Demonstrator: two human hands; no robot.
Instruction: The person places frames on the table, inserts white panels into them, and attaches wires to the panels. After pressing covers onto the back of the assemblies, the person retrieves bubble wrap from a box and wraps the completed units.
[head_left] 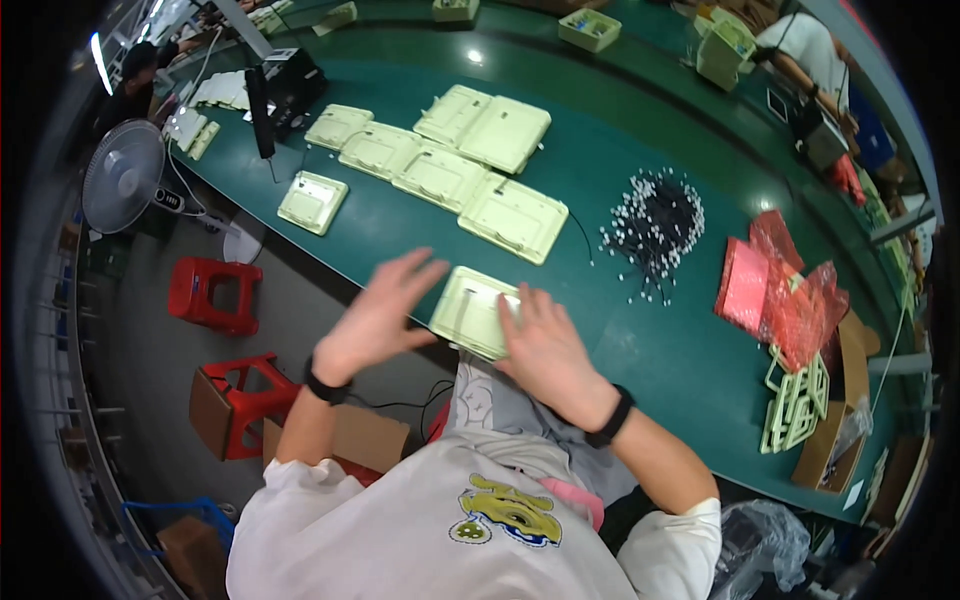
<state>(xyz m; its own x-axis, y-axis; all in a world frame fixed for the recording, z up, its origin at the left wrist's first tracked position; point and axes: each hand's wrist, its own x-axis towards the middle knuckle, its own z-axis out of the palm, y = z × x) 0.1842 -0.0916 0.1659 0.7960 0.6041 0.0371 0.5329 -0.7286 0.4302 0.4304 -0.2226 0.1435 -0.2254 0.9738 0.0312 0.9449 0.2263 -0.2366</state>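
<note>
On the green table's front edge, right before me, lies a pale green plastic housing, a shallow rectangular piece with a raised rim. My left hand is just left of it, fingers spread, apart from the housing and holding nothing. My right hand lies over its right edge with fingers stretched out, touching it; the fingertips' undersides are hidden. Beyond, similar housings sit in a slanting row, with a larger one behind. A smaller housing lies alone to the left.
A pile of black cables with white ends lies right of the row. Farther right are red bubble-wrap bags, pale green frames and a cardboard box. A fan and red stools stand left. People work across the line.
</note>
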